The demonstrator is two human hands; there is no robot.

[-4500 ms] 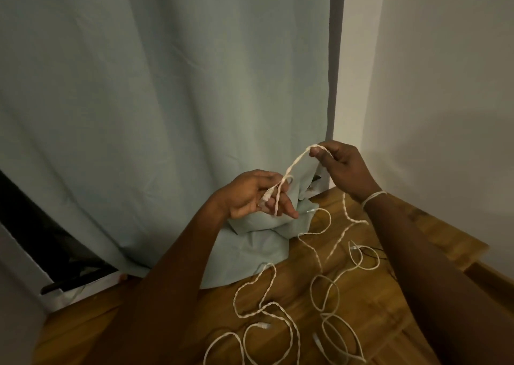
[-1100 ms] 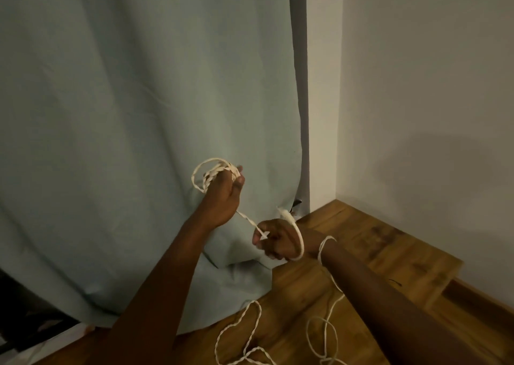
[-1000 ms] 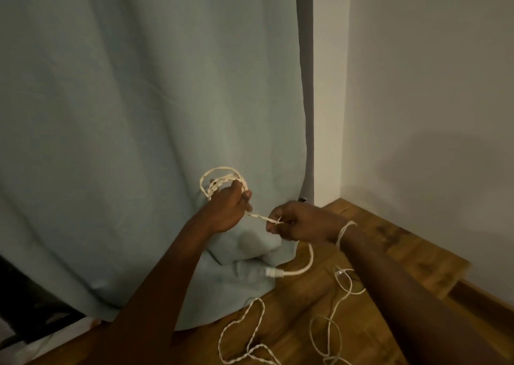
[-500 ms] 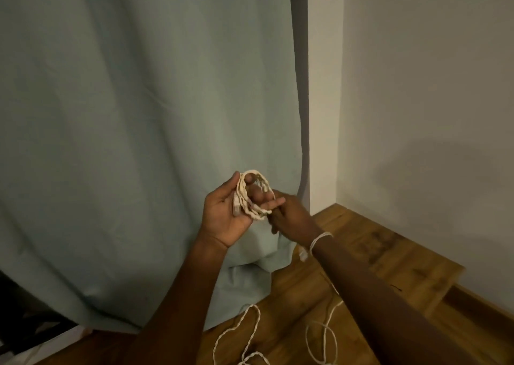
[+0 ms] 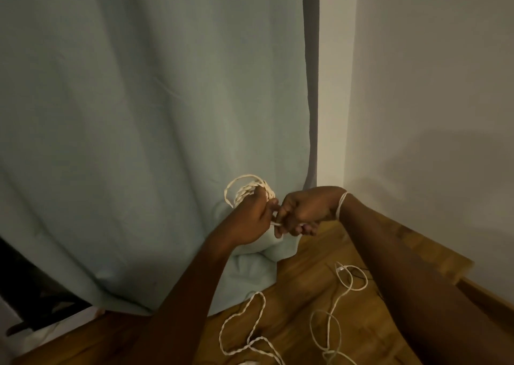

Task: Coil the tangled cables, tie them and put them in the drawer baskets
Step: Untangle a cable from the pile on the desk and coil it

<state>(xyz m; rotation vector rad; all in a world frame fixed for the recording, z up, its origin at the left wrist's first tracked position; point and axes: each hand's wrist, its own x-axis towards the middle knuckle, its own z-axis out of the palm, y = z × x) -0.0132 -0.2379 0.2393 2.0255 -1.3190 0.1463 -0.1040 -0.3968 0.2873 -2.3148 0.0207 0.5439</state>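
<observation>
Cream twisted-braid cable coil (image 5: 250, 189); pale grey-green fabric curtain (image 5: 153, 114); warm brown wood-grain plank floor (image 5: 306, 286); off-white painted wall (image 5: 431, 86).

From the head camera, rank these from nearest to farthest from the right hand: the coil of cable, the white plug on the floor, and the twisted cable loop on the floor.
Measured from the right hand:
1. Coil of cable, just left, held in the left hand.
2. White plug, on the floor below.
3. Twisted cable loop, lower left on the floor.

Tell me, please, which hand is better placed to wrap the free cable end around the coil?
The right hand. It pinches the free end just beside the coil, which the left hand already holds, so the left hand's grip is occupied.
</observation>
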